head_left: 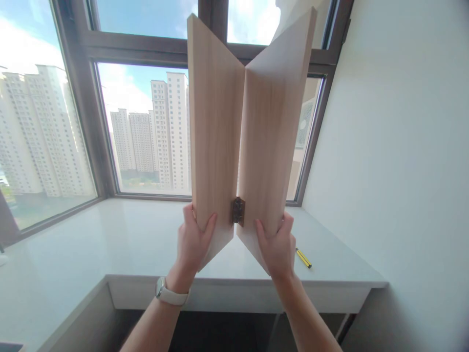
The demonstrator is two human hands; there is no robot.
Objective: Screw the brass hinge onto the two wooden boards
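Observation:
Two light wooden boards stand upright in front of me, angled like an open book. My left hand (194,239) is closed round the lower outer edge of the left board (216,132), thumb on its inner face. Likewise, my right hand (276,244) grips the right board (269,132) low on its outer edge. A dark bronze-coloured hinge (238,210) spans the seam between the boards near their lower ends. Above it a thin gap of light shows along part of the seam. The fingers behind the boards are mostly hidden.
Below the boards is a white countertop (146,234) with a front edge. A yellow and black tool, perhaps a utility knife (304,258), lies on it right of my right hand. Brown-framed windows (142,132) rise behind, and a white wall (388,137) bounds the right side.

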